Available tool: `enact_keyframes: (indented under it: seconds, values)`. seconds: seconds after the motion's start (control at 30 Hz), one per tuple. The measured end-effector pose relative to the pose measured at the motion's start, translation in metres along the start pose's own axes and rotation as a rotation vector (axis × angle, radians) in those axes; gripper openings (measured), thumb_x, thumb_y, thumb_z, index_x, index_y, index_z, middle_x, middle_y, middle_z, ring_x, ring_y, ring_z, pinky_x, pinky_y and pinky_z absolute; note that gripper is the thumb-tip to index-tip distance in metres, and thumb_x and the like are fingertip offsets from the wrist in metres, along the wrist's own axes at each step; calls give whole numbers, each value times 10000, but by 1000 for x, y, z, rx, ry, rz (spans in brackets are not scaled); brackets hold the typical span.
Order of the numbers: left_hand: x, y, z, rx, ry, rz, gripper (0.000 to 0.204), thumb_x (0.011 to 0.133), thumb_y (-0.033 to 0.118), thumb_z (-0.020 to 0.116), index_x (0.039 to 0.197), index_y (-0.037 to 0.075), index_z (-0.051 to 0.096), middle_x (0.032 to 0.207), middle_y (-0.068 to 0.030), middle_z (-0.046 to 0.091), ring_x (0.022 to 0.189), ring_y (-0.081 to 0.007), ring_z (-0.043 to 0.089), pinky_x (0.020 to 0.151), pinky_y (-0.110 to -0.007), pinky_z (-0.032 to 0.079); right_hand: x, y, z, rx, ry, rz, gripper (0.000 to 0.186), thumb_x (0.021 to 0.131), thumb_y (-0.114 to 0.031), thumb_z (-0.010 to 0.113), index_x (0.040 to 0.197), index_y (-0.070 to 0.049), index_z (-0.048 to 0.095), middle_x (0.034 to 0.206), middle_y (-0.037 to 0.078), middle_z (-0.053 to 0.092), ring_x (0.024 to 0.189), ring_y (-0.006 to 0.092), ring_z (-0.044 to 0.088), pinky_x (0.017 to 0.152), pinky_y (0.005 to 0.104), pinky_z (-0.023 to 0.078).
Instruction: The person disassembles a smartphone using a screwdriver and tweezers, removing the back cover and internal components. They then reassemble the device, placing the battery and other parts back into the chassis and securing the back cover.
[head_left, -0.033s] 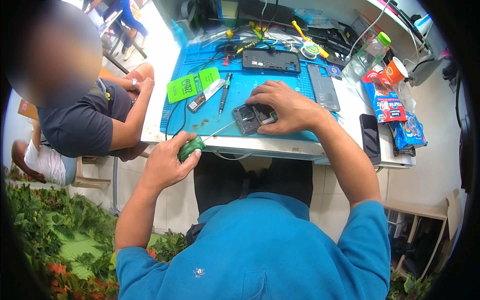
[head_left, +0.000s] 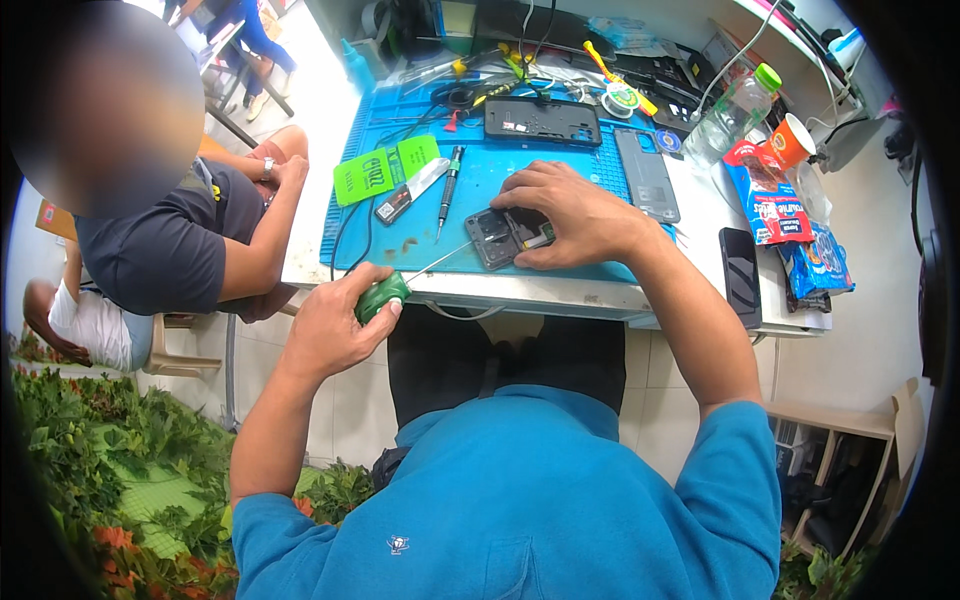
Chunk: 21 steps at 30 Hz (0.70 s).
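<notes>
My left hand (head_left: 350, 320) is closed around a green-handled screwdriver (head_left: 382, 297) near the desk's front edge, its thin shaft pointing at a small opened black phone part (head_left: 492, 243). My right hand (head_left: 565, 210) grips that part on the blue mat (head_left: 335, 235), with fingers over its top and thumb at its lower side; the area beneath the fingers is hidden. A pen-like screwdriver (head_left: 446, 195), a black piece in clear wrap (head_left: 400, 200) and green packets (head_left: 385, 172) lie to the left. A black phone frame (head_left: 540, 118) and a grey panel (head_left: 648, 175) lie behind and right.
Tools and cables (head_left: 500, 75) crowd the desk's back. At right are a bottle (head_left: 730, 120), a cup (head_left: 790, 140), snack packs (head_left: 765, 195) and a phone (head_left: 740, 275). A seated person (head_left: 150, 250) is close on my left. A low shelf (head_left: 830, 430) stands lower right.
</notes>
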<state>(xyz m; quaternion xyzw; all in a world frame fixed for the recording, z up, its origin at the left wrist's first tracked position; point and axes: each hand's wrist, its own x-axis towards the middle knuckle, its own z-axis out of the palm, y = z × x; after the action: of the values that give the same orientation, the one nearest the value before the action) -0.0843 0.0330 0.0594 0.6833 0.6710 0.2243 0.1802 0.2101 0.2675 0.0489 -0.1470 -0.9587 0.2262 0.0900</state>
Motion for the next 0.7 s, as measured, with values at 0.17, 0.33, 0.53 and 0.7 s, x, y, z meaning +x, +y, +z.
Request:
enact_keyframes:
  seconds: [0.17,0.33,0.53,0.7]
  values:
    - [3,3,-2,-8,-26,-18,329,1009,271,774,1238,42,715,958,-248,775,871,-461,771,788,-511,595,1,-3,-1,0,-18,24,731,811,-331,893,1455,-30,721,1423,166,697,1394,360,597,1251,473,423]
    - [4,4,-2,-7,-29,-10,329,1005,272,774,1236,44,715,946,-250,775,866,-459,772,783,-510,595,0,-3,-1,-9,-25,36,733,812,-332,894,1459,-34,721,1426,165,698,1396,359,597,1256,474,421]
    - [6,4,-4,-3,-62,-13,319,1013,270,765,1230,42,713,937,-254,775,864,-468,771,780,-518,594,0,-2,1,-1,-19,45,722,816,-325,893,1452,-30,723,1423,166,700,1394,359,599,1251,475,426]
    - [4,9,0,-53,-20,-65,312,1028,265,751,1230,31,707,945,-257,777,877,-487,766,786,-526,594,0,-3,-2,8,-18,17,721,814,-321,893,1448,-23,722,1421,169,699,1394,363,599,1248,476,431]
